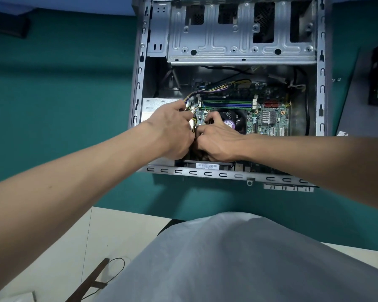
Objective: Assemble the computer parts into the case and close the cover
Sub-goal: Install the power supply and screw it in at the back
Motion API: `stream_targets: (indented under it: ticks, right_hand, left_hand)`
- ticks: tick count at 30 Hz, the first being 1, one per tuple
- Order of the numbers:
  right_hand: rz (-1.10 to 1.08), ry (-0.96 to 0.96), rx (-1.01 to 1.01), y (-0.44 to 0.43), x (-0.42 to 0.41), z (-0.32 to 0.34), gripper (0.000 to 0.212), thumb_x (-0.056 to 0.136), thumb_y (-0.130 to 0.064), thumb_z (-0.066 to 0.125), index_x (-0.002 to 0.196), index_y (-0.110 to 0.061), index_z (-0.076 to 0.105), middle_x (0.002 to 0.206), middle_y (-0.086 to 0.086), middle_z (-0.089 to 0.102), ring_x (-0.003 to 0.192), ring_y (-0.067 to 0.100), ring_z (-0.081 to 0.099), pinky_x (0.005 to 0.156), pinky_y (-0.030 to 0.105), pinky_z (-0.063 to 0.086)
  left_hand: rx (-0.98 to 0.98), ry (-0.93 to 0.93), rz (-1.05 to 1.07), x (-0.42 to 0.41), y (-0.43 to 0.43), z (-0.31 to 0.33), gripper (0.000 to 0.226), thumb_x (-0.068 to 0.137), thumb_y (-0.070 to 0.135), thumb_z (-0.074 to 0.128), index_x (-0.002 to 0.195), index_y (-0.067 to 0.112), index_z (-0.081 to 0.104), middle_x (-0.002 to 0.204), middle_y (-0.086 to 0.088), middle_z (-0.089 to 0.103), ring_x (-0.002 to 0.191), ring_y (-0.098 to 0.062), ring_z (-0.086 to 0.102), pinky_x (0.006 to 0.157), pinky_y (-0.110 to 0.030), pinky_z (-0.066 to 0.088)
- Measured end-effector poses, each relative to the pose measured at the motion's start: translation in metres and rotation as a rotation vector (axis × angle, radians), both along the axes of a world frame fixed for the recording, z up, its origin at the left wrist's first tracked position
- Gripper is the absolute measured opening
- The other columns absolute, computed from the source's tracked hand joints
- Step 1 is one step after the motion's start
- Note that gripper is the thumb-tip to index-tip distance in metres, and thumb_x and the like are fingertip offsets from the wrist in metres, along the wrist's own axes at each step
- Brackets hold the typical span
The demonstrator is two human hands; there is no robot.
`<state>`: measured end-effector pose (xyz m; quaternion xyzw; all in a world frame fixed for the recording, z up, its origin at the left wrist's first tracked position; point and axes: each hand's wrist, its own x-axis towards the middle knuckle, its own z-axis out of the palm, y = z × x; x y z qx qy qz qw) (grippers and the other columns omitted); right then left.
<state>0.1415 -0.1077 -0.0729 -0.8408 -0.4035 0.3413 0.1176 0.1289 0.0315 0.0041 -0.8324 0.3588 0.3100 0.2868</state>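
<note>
Open case lies flat on the green surface, motherboard fitted inside. Left hand grips the wire bundle at the board's left edge. Right hand, touching the left, curls beside the cooler fan; whether it holds anything cannot be determined.

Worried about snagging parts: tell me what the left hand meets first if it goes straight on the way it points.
The wire bundle at its own fingertips comes first; the left hand seems to pinch it. Beyond that, likely the memory slots, though depth is unclear.
</note>
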Motion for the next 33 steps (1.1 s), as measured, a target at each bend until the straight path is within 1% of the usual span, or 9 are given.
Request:
stream_targets:
  ticks: [4, 8, 11, 14, 16, 21, 26, 31, 33]
  right_hand:
    - [0.066, -0.09, -0.003, -0.003, -0.002, 0.001, 0.036, 0.078, -0.005, 0.054, 0.049, -0.017, 0.037, 0.088, -0.003, 0.053, 0.124, 0.035, 0.021, 0.097, 0.042, 0.017]
    - [0.106, -0.102, 0.013, -0.005, 0.0, 0.002, 0.032, 0.077, -0.007, 0.05, 0.05, -0.015, 0.035, 0.079, -0.005, 0.045, 0.125, 0.038, 0.022, 0.095, 0.046, 0.026]
    - [0.244, -0.212, -0.019, -0.006, 0.007, 0.006, 0.022, 0.085, -0.011, 0.051, 0.063, -0.014, 0.053, 0.068, -0.005, 0.037, 0.119, 0.037, 0.035, 0.101, 0.051, 0.029]
    - [0.393, -0.335, -0.023, -0.002, 0.011, 0.011, 0.023, 0.089, -0.011, 0.051, 0.075, -0.019, 0.067, 0.055, -0.007, 0.033, 0.098, 0.022, 0.048, 0.11, 0.055, 0.015]
    - [0.405, -0.335, -0.008, -0.001, 0.012, 0.011, 0.026, 0.088, -0.009, 0.05, 0.069, -0.018, 0.065, 0.053, -0.008, 0.034, 0.089, 0.016, 0.042, 0.11, 0.055, 0.011]
    - [0.301, -0.257, 0.107, -0.002, 0.015, 0.006, 0.037, 0.087, -0.008, 0.043, 0.052, -0.02, 0.037, 0.058, -0.003, 0.041, 0.081, 0.018, 0.039, 0.106, 0.055, 0.012]
    - [0.288, -0.237, 0.067, 0.003, 0.019, 0.002, 0.037, 0.085, -0.005, 0.043, 0.051, -0.02, 0.039, 0.056, -0.002, 0.045, 0.081, 0.021, 0.042, 0.105, 0.057, 0.013]
    - [0.257, -0.216, -0.013, 0.007, 0.018, -0.002, 0.02, 0.085, -0.012, 0.051, 0.069, -0.016, 0.063, 0.064, -0.001, 0.056, 0.09, 0.022, 0.048, 0.106, 0.056, 0.01]
    - [0.261, -0.222, -0.021, 0.008, 0.018, -0.001, 0.019, 0.085, -0.013, 0.055, 0.067, -0.016, 0.06, 0.062, -0.001, 0.055, 0.09, 0.023, 0.051, 0.105, 0.056, 0.009]
  left_hand:
    - [0.217, 0.083, -0.028, 0.008, -0.018, 0.001, 0.041, 0.1, 0.036, 0.026, 0.131, 0.031, 0.051, 0.139, 0.011, 0.049, 0.133, -0.01, 0.029, 0.106, -0.037, 0.018]
    - [0.321, 0.115, -0.029, 0.012, -0.026, 0.001, 0.047, 0.1, 0.04, 0.028, 0.144, 0.027, 0.039, 0.153, 0.009, 0.033, 0.145, -0.014, 0.016, 0.115, -0.041, 0.009]
    - [0.324, 0.125, -0.014, 0.01, -0.027, 0.003, 0.043, 0.1, 0.036, 0.033, 0.142, 0.028, 0.042, 0.152, 0.006, 0.034, 0.145, -0.017, 0.017, 0.116, -0.043, 0.007]
    - [0.31, 0.153, 0.015, 0.008, -0.029, 0.004, 0.038, 0.099, 0.034, 0.041, 0.135, 0.026, 0.048, 0.147, 0.003, 0.041, 0.141, -0.02, 0.024, 0.115, -0.043, 0.01]
    - [0.282, 0.159, 0.02, 0.007, -0.029, 0.005, 0.034, 0.098, 0.032, 0.042, 0.13, 0.026, 0.051, 0.14, 0.004, 0.047, 0.136, -0.019, 0.031, 0.113, -0.042, 0.014]
    - [0.175, 0.164, -0.021, -0.002, -0.02, 0.011, 0.036, 0.1, 0.027, 0.033, 0.132, 0.029, 0.051, 0.132, 0.009, 0.051, 0.133, -0.018, 0.035, 0.116, -0.041, 0.015]
    - [0.097, 0.204, -0.002, -0.004, -0.01, 0.013, 0.04, 0.098, 0.022, 0.028, 0.126, 0.031, 0.055, 0.127, 0.015, 0.055, 0.13, -0.013, 0.035, 0.115, -0.037, 0.015]
    - [0.067, 0.213, 0.001, -0.004, -0.008, 0.011, 0.04, 0.098, 0.022, 0.027, 0.124, 0.031, 0.056, 0.126, 0.015, 0.056, 0.129, -0.013, 0.035, 0.114, -0.035, 0.015]
    - [0.069, 0.22, -0.001, -0.004, -0.007, 0.011, 0.04, 0.097, 0.022, 0.027, 0.123, 0.031, 0.056, 0.125, 0.015, 0.057, 0.129, -0.013, 0.035, 0.114, -0.036, 0.016]
